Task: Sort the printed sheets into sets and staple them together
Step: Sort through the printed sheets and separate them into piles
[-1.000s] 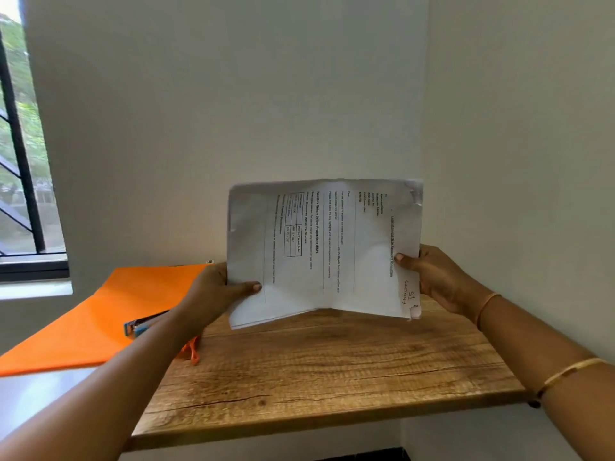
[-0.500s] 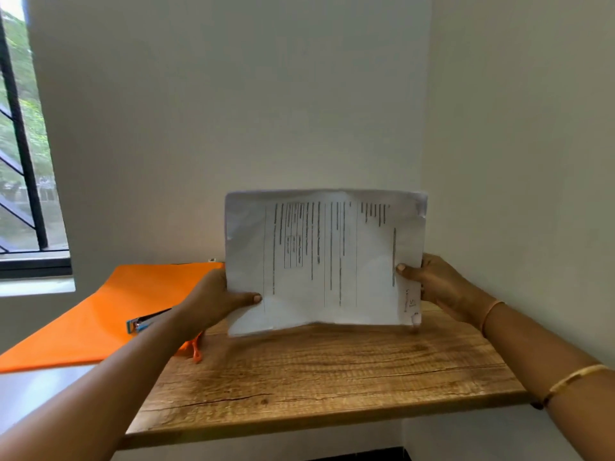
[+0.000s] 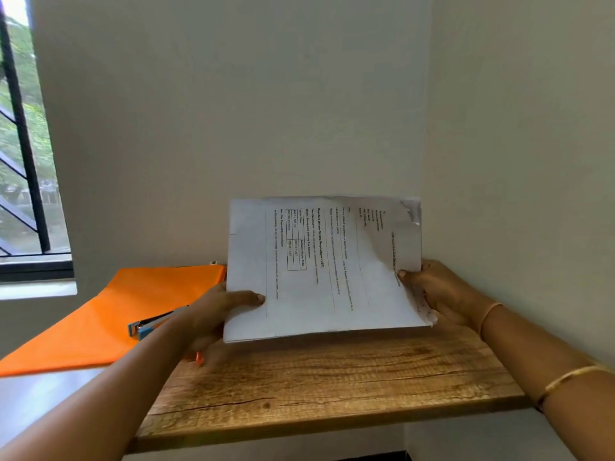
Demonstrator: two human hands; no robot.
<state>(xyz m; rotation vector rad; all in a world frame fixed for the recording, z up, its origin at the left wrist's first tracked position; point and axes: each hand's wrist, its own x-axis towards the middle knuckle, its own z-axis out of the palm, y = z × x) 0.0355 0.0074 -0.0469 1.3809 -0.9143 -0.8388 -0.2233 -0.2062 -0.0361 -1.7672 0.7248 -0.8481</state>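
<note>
2 hands hold a stack of printed sheets (image 3: 326,267) upright over a wooden table (image 3: 332,387) set in the corner of a pale-walled room. The left hand (image 3: 216,314) grips the stack's left edge, thumb across the front page and fingers hidden behind. The right hand (image 3: 439,294) grips the right edge the same way, its thumb pressed on the print. The pages are turned sideways, so the lines of text run vertically, and the upper right corner is crumpled. The lower edge hangs close to the tabletop; whether it touches cannot be told. To the left lies an orange folder (image 3: 116,314) with a blue and silver stapler (image 3: 149,326) resting on it, partly hidden by the left forearm. A gold bangle (image 3: 572,377) circles the right arm. A barred window (image 3: 23,161) shows greenery at far left.
</note>
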